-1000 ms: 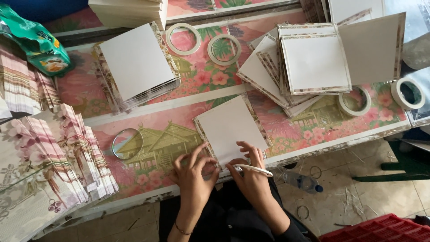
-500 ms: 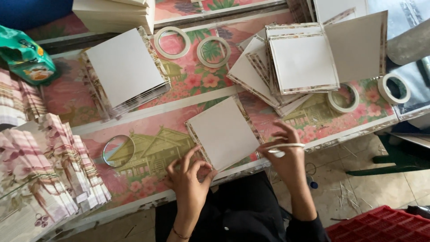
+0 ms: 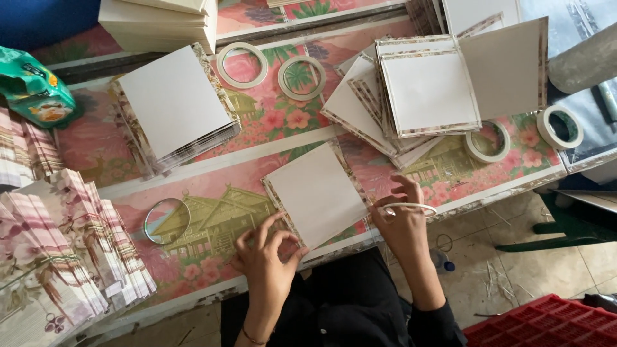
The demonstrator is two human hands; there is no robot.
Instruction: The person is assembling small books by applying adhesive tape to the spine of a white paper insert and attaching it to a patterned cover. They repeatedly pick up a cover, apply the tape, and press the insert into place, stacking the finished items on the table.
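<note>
A white square card [image 3: 318, 193] lies tilted on patterned floral paper at the near edge of the table [image 3: 244, 122]. My left hand [image 3: 265, 256] rests at the card's lower left corner, fingers bent on the paper's edge. My right hand [image 3: 402, 218] is at the card's right corner and holds a thin white stick-like tool [image 3: 406, 207] across its fingers.
A stack of white-faced cards [image 3: 173, 109] sits at the left, another pile [image 3: 427, 83] at the right. Tape rolls [image 3: 301, 77] lie between them and at the right [image 3: 560, 127]. Bundles of patterned paper [image 3: 71, 244] fill the left edge. A red crate [image 3: 546, 321] stands on the floor.
My right hand has moved from beside the left hand out to the card's right corner, carrying the white tool. The left hand has shifted slightly along the card's lower left corner.
</note>
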